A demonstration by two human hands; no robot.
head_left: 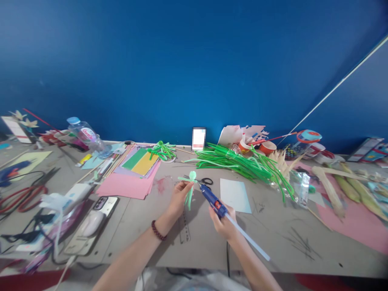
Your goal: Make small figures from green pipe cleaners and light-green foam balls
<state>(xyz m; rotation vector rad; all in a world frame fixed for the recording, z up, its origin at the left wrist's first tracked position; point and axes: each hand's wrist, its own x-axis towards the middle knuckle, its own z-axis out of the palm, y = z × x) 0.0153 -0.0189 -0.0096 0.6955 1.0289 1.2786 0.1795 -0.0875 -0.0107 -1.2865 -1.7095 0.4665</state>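
Note:
Between the fingers of my left hand (181, 198) is a small light-green pipe cleaner figure (192, 176), with a round looped top and strands hanging below. My right hand (224, 224) grips a blue hot glue gun (214, 202). Its nozzle points up and left, close beside the figure; whether they touch I cannot tell. A long whitish glue stick (248, 237) juts from the gun's back end. Black-handled scissors (207, 182) lie just behind the nozzle. Under my left wrist, a clear ruler (184, 228) is partly covered.
Green pipe cleaners (233, 161) are heaped behind my right hand, near a pale sheet (235, 196). Coloured paper (127, 186) is stacked to the left. A phone (104, 206), a power strip (75, 192) and a bottle (87, 135) stand further left. Corn husks (348, 186) lie at the right.

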